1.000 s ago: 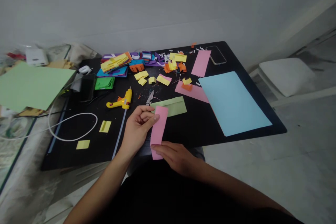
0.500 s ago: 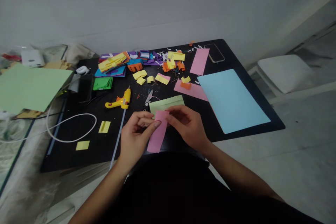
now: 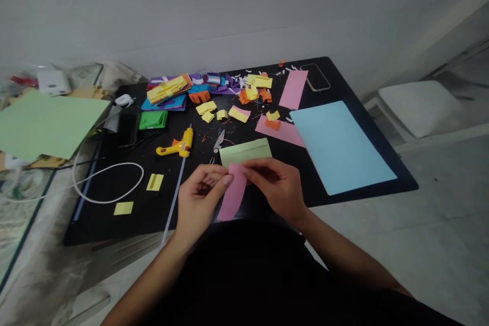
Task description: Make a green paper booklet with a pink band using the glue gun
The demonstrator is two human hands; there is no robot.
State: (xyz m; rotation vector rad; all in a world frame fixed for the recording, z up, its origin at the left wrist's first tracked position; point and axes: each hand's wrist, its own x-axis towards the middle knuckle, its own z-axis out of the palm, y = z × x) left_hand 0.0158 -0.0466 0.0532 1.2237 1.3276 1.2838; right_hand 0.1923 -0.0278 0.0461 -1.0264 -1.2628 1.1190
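Note:
A pink paper strip is held over the table's front edge, its lower end hanging toward my body. My left hand pinches its upper left edge between thumb and fingers. At the upper right corner, my right hand grips the same strip with thumb and forefinger. Just behind both hands lies a light green paper with a folded band along its top. Scissors, partly covered, lie beyond the left fingers. A yellow glue gun rests to the left of them.
A large light blue sheet covers the right side of the black table. Cut paper pieces and stacked strips lie at the back. A white cable loops at left, near a green sheet.
The top edge of the pink strip sits slightly more folded or curled between my fingertips. Both hands keep their hold, and the whole view has shifted slightly.

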